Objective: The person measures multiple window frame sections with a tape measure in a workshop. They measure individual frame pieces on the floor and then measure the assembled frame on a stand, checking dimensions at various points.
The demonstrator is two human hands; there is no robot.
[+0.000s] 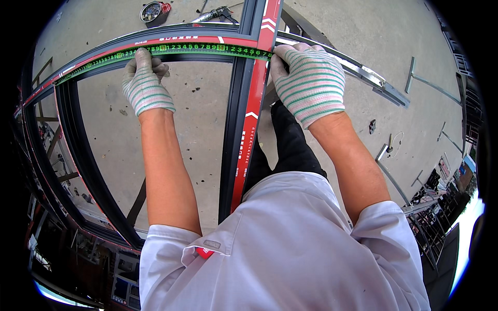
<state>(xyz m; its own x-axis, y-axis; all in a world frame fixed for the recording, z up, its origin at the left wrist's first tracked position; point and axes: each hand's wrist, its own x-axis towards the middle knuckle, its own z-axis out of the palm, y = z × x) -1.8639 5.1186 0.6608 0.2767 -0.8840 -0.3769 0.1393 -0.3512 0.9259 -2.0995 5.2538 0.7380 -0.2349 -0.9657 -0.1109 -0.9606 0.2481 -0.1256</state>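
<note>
While the person's pale shirt [290, 249] shows on the near side of the dark metal frame [233, 135], both gloved hands are up at the frame's crossbar [176, 33]. The right hand [311, 78], at the frame's red-striped upright [250, 135], has its fingers clamped on the green tape measure [187, 47]. The left hand [148, 89], left of that upright, rests a fingertip on the tape measure; whether its curled fingers pinch it, I cannot tell. The tape lies stretched along the crossbar. Beyond the frame, a sealant gun [215, 13] and a round container [154, 13] rest on the floor [363, 31].
</note>
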